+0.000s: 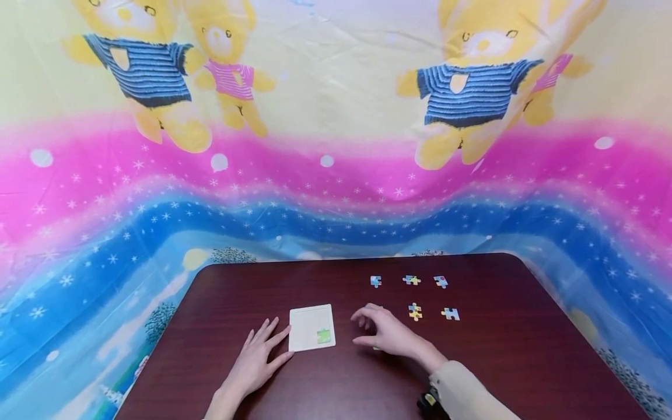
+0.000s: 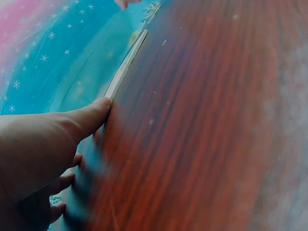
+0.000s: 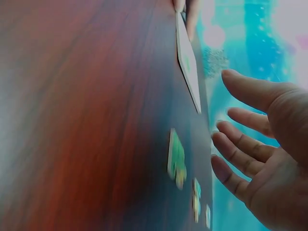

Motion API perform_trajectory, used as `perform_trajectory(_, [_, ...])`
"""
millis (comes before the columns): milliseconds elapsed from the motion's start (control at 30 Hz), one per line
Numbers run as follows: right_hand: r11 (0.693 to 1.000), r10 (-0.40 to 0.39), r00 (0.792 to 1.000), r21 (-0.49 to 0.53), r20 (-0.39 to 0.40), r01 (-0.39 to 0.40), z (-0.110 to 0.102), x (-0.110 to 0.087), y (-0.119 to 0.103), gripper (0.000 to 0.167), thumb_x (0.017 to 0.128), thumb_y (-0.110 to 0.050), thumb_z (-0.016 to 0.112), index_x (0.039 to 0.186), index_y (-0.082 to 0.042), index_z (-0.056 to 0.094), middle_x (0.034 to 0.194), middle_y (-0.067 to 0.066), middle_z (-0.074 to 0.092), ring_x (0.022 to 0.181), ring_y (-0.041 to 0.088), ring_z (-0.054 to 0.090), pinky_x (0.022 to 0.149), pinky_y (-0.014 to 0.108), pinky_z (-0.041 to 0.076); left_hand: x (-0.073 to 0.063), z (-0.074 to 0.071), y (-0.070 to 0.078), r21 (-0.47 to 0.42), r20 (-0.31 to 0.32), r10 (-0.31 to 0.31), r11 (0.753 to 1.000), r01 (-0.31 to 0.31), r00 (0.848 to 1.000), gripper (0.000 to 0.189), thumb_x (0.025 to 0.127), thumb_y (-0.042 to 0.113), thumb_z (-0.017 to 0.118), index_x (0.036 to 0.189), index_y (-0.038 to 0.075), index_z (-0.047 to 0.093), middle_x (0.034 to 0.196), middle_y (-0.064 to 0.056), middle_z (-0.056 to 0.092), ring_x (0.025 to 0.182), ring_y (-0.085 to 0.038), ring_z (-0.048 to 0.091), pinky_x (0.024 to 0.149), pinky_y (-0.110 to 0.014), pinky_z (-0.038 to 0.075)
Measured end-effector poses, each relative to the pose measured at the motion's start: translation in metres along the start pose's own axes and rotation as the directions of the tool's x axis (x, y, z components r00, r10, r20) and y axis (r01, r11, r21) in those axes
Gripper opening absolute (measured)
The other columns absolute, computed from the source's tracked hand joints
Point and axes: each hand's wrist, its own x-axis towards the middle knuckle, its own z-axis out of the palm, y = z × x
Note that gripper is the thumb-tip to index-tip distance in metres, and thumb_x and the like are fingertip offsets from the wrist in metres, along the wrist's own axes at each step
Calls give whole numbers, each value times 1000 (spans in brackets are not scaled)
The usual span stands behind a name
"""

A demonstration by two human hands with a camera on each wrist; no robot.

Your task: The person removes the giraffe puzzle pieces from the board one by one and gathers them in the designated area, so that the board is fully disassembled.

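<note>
A shallow white puzzle tray lies on the table with one green puzzle piece in its lower right corner. My left hand rests on the table with fingers spread, its thumb and index finger touching the tray's left edge. In the left wrist view the thumb presses that edge. Right of the tray my right hand hovers with loosely bent fingers and holds nothing. Below it a loose green puzzle piece lies on the table, mostly hidden by the hand in the head view.
Several loose puzzle pieces lie at the right back: a back row including a blue one, and nearer ones, a yellow and a light blue. The dark red table ends at a patterned cloth.
</note>
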Motion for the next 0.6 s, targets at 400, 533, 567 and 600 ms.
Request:
perform_trajectory(400, [995, -91, 994, -39, 62, 93, 68, 62, 33, 44, 93, -39, 91, 125, -13, 76, 95, -10, 61, 85, 0, 53, 77, 19, 50, 1, 2, -3, 2, -1, 2, 1000, -2, 1000, 62, 101, 48, 77, 156, 20, 65, 172, -18, 48, 165, -45, 37, 131, -75, 26])
perform_trajectory(533, [984, -92, 995, -152, 46, 98, 88, 71, 52, 40, 89, -42, 93, 118, -19, 79, 93, -16, 60, 89, 0, 51, 80, 21, 48, 1, 2, -2, 0, 1, 0, 1000, 0, 1000, 62, 101, 48, 76, 156, 21, 65, 173, -17, 48, 165, -45, 36, 131, -75, 25])
perform_trajectory(567, [980, -89, 995, -173, 38, 94, 90, 71, 53, 40, 88, -43, 94, 116, -20, 79, 94, -17, 60, 91, 1, 52, 81, 21, 49, 1, 2, -2, -1, 0, 1, 1000, -1, 1000, 62, 101, 48, 77, 156, 21, 65, 173, -17, 48, 165, -45, 36, 131, -75, 25])
perform_trajectory(600, [979, -79, 996, -186, 28, 83, 92, 72, 54, 40, 86, -43, 95, 115, -20, 79, 95, -17, 60, 92, 1, 52, 83, 21, 49, 1, 2, -2, -1, 0, 1, 1000, -1, 1000, 62, 101, 48, 76, 156, 21, 65, 173, -17, 48, 165, -45, 36, 131, -75, 25])
